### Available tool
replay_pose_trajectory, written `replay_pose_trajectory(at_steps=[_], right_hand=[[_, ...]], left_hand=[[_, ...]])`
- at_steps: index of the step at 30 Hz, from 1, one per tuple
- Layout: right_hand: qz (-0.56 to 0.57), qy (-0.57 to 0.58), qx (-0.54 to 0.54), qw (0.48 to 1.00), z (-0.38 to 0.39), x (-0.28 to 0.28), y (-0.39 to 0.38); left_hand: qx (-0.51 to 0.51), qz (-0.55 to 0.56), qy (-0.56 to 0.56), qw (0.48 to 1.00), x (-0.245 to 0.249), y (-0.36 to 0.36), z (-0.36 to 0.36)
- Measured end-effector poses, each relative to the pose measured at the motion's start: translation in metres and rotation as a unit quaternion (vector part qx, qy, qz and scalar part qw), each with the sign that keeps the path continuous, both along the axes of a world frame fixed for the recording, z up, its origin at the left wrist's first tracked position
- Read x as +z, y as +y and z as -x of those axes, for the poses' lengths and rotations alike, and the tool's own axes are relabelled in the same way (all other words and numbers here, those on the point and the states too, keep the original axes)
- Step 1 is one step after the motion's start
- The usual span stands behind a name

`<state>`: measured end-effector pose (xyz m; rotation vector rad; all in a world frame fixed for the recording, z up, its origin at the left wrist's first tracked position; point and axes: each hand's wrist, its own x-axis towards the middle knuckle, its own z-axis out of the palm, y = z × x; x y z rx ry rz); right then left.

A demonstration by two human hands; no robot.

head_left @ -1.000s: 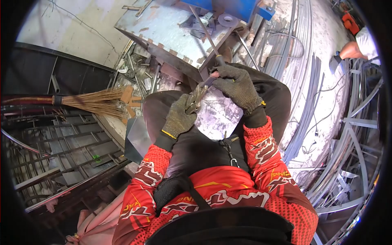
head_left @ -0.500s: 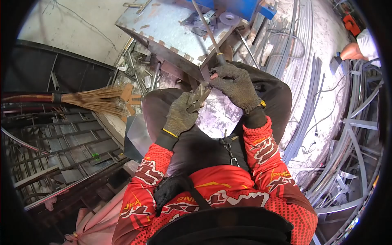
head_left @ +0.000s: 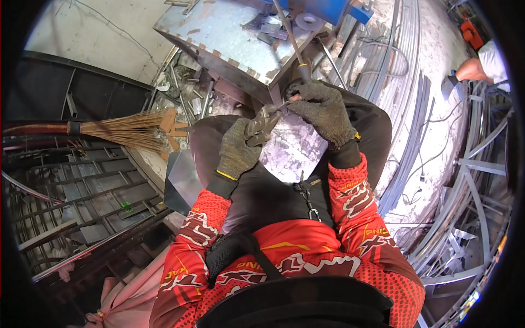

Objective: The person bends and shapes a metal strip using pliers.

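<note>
My left hand [head_left: 239, 148], in a grey knitted glove with a yellow cuff edge, is closed around metal locking pliers [head_left: 261, 124]. The jaws of the pliers point to the upper right, close to the fingertips of my other hand. My right hand [head_left: 321, 112], gloved the same way, has its fingers pinched together just right of the jaws. What those fingers hold is too small to make out. A long thin rod [head_left: 288, 31] with a dark, yellow-ringed end rises just beyond my right hand. Both hands are above my lap, near the corner of a metal-topped table [head_left: 219, 38].
A tape roll [head_left: 309, 22] and metal scraps lie on the tabletop. At left are a straw broom [head_left: 123, 130] and a metal grid [head_left: 87, 197]. Long metal strips [head_left: 407, 147] cover the floor at right. Another person's hand [head_left: 471, 70] shows at the upper right.
My left hand and the pliers have shifted slightly up and left. My right hand has moved slightly right, and the rod's lower end has moved a little up and right.
</note>
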<state>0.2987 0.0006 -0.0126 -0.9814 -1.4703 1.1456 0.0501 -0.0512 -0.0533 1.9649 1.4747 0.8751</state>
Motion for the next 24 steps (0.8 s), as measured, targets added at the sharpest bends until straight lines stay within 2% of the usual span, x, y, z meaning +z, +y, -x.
replay_pose_trajectory(at_steps=[8, 10, 13, 16, 24], right_hand=[[0.002, 0.003, -0.001, 1.000, 0.006, 0.005, -0.002], [-0.010, -0.004, 0.015, 1.000, 0.008, 0.005, -0.003], [-0.018, 0.001, -0.004, 1.000, 0.013, 0.006, -0.006], [0.044, -0.013, 0.001, 0.999, 0.008, 0.009, -0.004], [0.032, -0.014, -0.037, 0.999, 0.010, 0.003, -0.003]], left_hand=[[0.000, 0.001, -0.014, 1.000, -0.008, 0.000, 0.001], [-0.020, 0.041, -0.064, 0.997, -0.002, -0.001, -0.002], [-0.030, 0.008, -0.003, 1.000, -0.008, 0.000, 0.001], [-0.026, 0.048, -0.048, 0.997, -0.007, 0.002, 0.000], [-0.031, 0.022, -0.019, 0.999, -0.007, 0.002, 0.004]])
